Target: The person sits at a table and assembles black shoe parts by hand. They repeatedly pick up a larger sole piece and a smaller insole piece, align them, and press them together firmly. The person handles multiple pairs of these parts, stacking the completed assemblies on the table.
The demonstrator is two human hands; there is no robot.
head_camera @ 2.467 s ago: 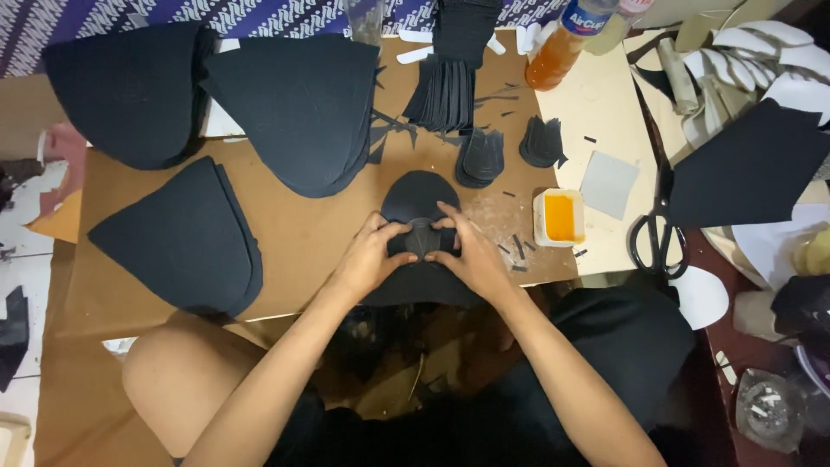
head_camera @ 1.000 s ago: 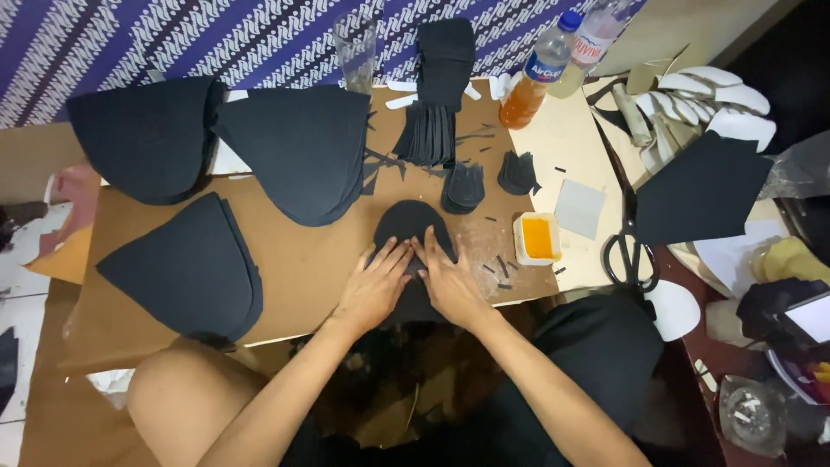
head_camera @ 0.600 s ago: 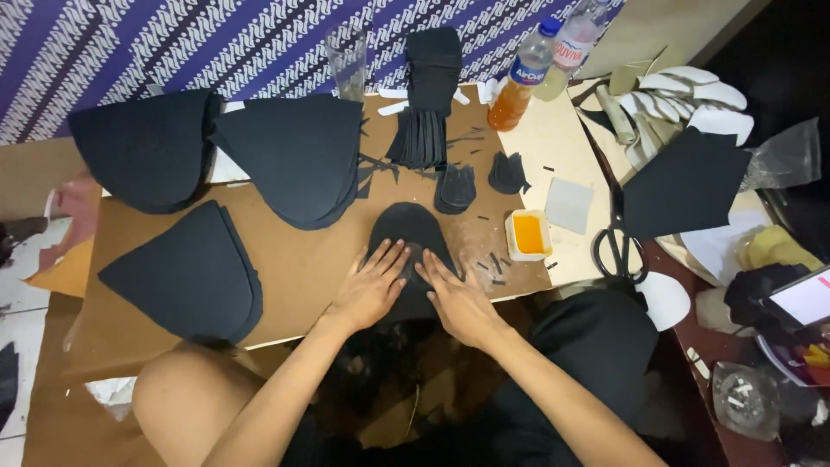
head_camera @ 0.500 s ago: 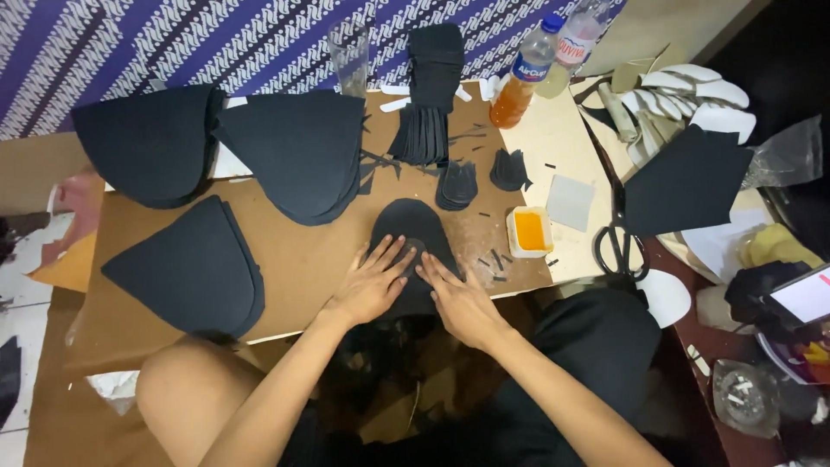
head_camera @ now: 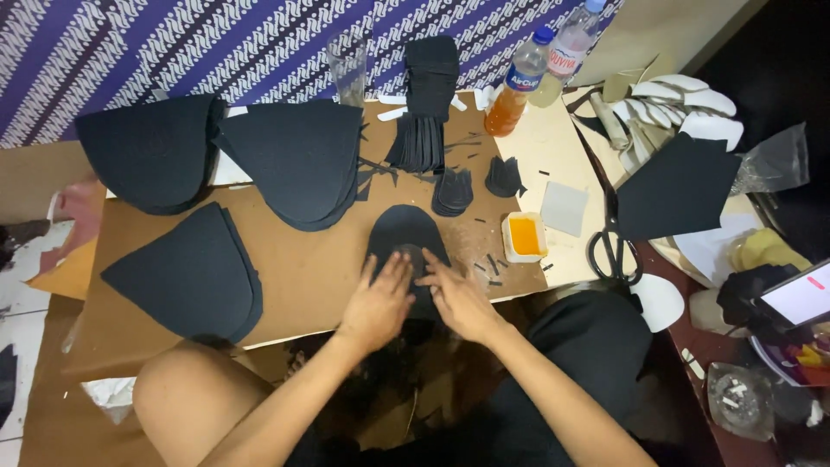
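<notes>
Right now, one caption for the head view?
Both hands, left and right, press flat on a black foam piece.

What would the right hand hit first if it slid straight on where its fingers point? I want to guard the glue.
The right hand points up-left over the black piece. Beyond it, probably the black stack; the glue tub lies off that line.

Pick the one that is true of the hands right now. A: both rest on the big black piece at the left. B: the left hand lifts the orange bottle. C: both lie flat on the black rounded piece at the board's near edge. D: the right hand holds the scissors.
C: the left hand and right hand press flat, fingers spread, on the black rounded piece; the scissors and orange bottle lie untouched.
</notes>
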